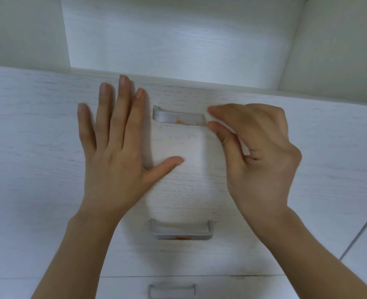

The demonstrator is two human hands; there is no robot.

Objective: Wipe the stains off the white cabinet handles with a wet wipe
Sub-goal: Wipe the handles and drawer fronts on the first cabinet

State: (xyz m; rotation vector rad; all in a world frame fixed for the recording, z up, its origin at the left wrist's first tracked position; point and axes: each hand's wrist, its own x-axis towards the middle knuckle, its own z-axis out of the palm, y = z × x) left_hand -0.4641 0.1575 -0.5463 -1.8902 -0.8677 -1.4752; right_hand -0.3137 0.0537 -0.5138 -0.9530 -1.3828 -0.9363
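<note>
The top handle [179, 119] is sitting high on the white drawer front [189, 180], an orange stain [179, 121] showing on its lower edge, and the middle handle [181, 230] below is carrying an orange smear too. The right hand [258, 156] is hovering at the top handle's right end, forefinger and thumb tip close together in a loose pinch, holding nothing that I can see. The left hand [115, 152] is lying flat on the drawer front just left of that handle, fingers straight and spread, thumb angled out beneath it. A third handle [171, 290] is peeking in at the bottom edge.
</note>
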